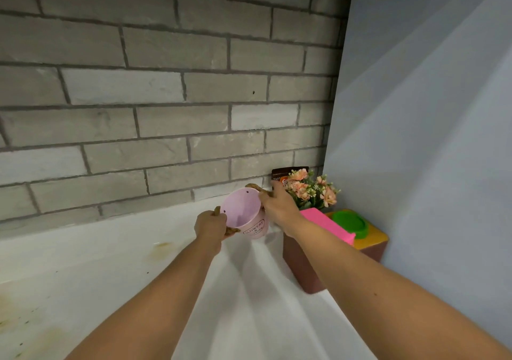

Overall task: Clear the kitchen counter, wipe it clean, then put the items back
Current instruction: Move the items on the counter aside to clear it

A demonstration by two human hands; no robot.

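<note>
A pink bucket [243,210] with printed lettering and brown rope handles is tilted toward me over the white counter [110,262], and its inside looks empty. My left hand [210,225] grips the near rope handle. My right hand [278,205] grips the far rope handle at the bucket's rim. Both arms reach in from the bottom of the view.
Brownish stains [162,248] mark the counter at the left. In the right corner stand a bunch of peach artificial flowers [311,190], a dark packet [282,175], a brown box [299,262], a pink box [329,223] and a green lid [349,222]. A grey brick wall runs behind.
</note>
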